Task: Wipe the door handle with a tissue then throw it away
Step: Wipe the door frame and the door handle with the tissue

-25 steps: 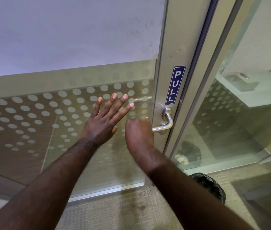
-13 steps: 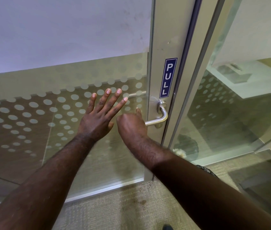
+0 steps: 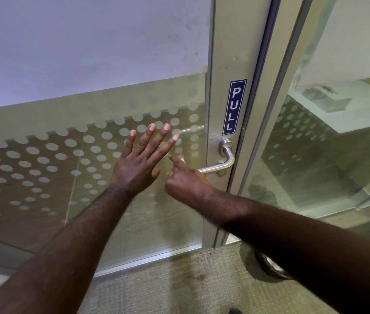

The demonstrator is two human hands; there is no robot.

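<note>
The silver lever door handle (image 3: 221, 165) sits on the aluminium door frame below a blue PULL sticker (image 3: 234, 106). My right hand (image 3: 188, 181) is closed around the lever's free left end, thumb pointing up. A small white bit of tissue (image 3: 182, 159) shows beside the thumb; the rest is hidden in the fist. My left hand (image 3: 138, 163) lies flat on the door's dotted frosted glass just left of the right hand, fingers spread, holding nothing.
A dark round bin (image 3: 270, 267) stands on the carpet at the lower right, partly covered by my right forearm. A fixed glass panel (image 3: 329, 155) adjoins the door on the right. Beige carpet (image 3: 168, 288) lies below.
My right hand stays at the lever's free end with only small shifts, and the thumb now sticks up more. The left hand keeps flat on the glass.
</note>
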